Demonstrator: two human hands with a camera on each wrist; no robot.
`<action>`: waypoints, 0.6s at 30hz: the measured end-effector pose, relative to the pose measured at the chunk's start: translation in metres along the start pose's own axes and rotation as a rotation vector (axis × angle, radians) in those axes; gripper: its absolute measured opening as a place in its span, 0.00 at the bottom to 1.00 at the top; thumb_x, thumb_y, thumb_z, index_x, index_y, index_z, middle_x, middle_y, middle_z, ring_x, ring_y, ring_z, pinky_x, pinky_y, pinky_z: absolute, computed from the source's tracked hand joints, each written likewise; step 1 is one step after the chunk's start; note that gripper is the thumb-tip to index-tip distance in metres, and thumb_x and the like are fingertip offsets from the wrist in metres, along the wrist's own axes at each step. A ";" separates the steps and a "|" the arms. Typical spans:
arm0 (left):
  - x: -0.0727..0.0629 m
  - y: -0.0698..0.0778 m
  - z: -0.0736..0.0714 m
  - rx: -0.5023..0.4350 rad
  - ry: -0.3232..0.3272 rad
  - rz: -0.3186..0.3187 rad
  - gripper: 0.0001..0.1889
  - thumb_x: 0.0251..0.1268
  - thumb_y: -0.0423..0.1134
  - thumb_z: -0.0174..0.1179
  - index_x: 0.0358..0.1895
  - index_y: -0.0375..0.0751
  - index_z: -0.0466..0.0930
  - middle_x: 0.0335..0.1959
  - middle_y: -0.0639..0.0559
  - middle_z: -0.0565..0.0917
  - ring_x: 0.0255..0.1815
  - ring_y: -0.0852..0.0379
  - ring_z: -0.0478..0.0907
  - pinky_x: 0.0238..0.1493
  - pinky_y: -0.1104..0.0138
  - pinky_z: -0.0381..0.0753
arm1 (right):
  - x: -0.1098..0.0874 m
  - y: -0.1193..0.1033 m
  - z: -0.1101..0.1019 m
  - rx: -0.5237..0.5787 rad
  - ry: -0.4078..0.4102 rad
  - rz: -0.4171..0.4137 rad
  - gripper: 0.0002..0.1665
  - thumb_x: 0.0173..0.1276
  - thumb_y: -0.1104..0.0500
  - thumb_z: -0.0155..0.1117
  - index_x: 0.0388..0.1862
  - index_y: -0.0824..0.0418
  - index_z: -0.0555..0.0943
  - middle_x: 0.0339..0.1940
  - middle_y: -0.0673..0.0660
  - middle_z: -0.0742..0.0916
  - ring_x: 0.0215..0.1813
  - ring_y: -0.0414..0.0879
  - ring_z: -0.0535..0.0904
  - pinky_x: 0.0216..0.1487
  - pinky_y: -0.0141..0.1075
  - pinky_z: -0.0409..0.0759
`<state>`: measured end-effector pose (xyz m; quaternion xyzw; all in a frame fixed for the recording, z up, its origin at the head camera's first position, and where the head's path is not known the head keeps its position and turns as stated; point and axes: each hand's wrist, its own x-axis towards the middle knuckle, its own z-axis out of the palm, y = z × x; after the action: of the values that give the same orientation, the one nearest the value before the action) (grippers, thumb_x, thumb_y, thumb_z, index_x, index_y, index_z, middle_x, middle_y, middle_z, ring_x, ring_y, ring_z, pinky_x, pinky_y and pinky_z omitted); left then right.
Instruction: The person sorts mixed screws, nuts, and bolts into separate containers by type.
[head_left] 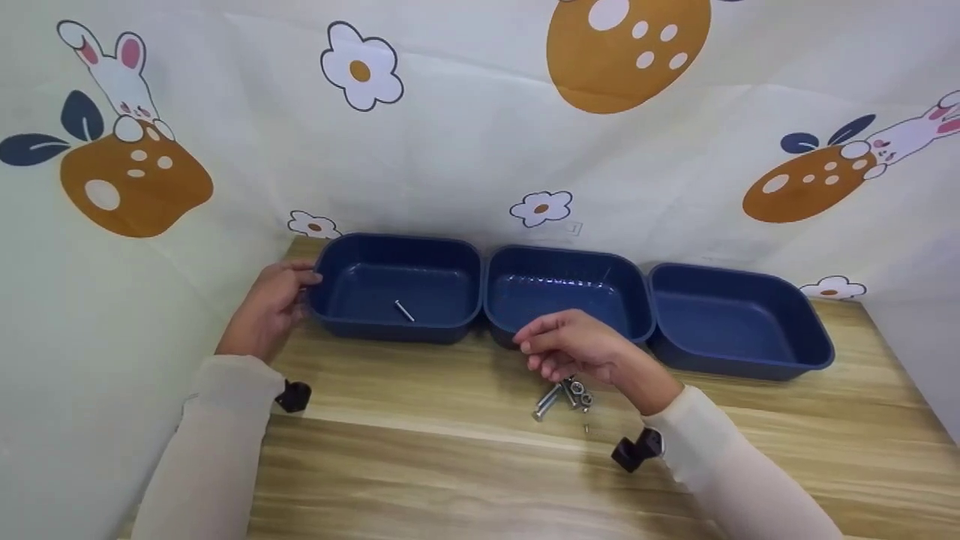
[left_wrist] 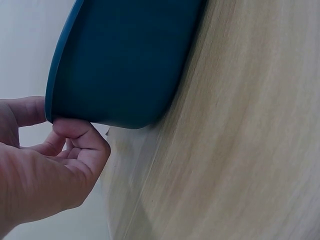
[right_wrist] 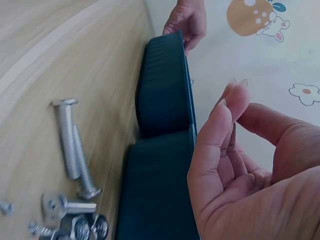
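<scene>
My left hand [head_left: 274,304] pinches the outer end of the left blue bin [head_left: 390,330] between thumb and fingers; the left wrist view shows the rim [left_wrist: 51,95] in this grip. One bolt [head_left: 404,310] lies inside that bin. Before the middle blue bin [head_left: 626,262], my right hand [head_left: 576,349] hovers with loosely bent fingers, the fingertips close to the thumb. I see nothing between them in the right wrist view. Below it on the table lies a small pile of bolts [head_left: 546,403], nuts [head_left: 577,388] and little screws [right_wrist: 40,229], partly hidden by the hand in the head view.
A third blue bin [head_left: 739,330] stands at the right, the three side by side in a row. They rest on a wood-grain table [head_left: 420,465] against a printed cloth backdrop [head_left: 465,135]. Side walls of pale cloth rise at the left and right.
</scene>
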<state>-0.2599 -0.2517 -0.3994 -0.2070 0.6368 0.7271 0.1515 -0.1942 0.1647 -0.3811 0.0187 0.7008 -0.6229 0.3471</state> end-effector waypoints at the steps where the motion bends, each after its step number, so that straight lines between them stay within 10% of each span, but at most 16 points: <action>1: 0.000 0.000 0.000 -0.003 -0.003 0.004 0.19 0.69 0.28 0.50 0.62 0.40 0.66 0.42 0.51 0.81 0.40 0.57 0.79 0.42 0.66 0.83 | -0.001 0.001 -0.001 0.005 -0.001 0.004 0.14 0.64 0.64 0.64 0.49 0.66 0.81 0.21 0.53 0.84 0.19 0.39 0.76 0.22 0.30 0.77; 18: 0.001 0.000 0.000 -0.032 -0.018 0.008 0.17 0.69 0.27 0.50 0.59 0.40 0.68 0.39 0.52 0.83 0.37 0.58 0.80 0.39 0.67 0.83 | -0.012 0.034 -0.015 -0.061 0.008 0.029 0.24 0.62 0.62 0.67 0.55 0.70 0.76 0.21 0.53 0.83 0.17 0.38 0.76 0.21 0.29 0.78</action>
<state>-0.2602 -0.2515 -0.4000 -0.2006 0.6245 0.7395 0.1511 -0.1762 0.1901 -0.4045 0.0206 0.7205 -0.5961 0.3537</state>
